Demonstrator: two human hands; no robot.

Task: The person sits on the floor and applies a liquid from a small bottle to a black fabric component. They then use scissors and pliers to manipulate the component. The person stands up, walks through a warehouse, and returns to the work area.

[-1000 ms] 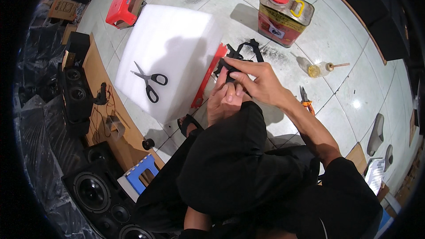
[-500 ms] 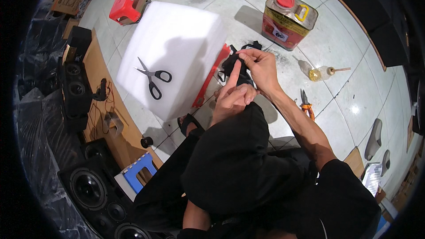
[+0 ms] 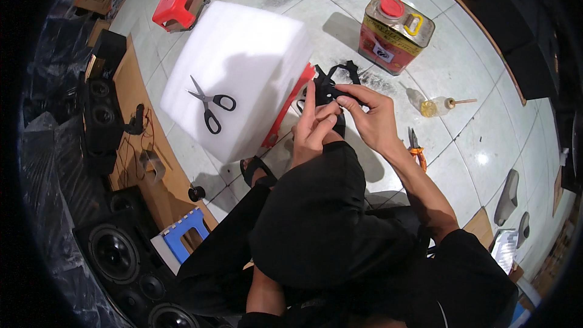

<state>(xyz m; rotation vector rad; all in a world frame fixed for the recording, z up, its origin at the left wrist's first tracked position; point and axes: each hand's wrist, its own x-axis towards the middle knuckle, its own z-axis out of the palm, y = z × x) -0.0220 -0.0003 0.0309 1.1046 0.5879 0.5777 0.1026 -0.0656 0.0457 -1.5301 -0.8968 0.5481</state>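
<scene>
In front of my raised knee, my right hand [image 3: 373, 118] is closed, its thumb and fingers pinching a dark bit of a black strappy thing [image 3: 345, 70]. Loops of strap stick out beyond the fingers; what kind of thing it is I cannot make out. Close beside it, my left hand [image 3: 313, 127] points its index finger upward while the thumb and other fingers are curled together. What they hold, if anything, is hidden. Black-handled scissors [image 3: 209, 102] lie partly spread on a white foam block [image 3: 237, 36] to the left, over a red frame [image 3: 290, 106].
Orange-handled pliers [image 3: 416, 150] lie right of my forearm. Beyond are a small glass bottle [image 3: 438, 106] with a stick and a tall metal can [image 3: 395, 39] with a red cap. A red stool [image 3: 177, 3] stands far left; speakers [image 3: 113, 252] line the left side.
My right hand has moved slightly right and down, drawing back from my left index finger. The left hand has turned, its finger now more upright, and more of the black straps shows.
</scene>
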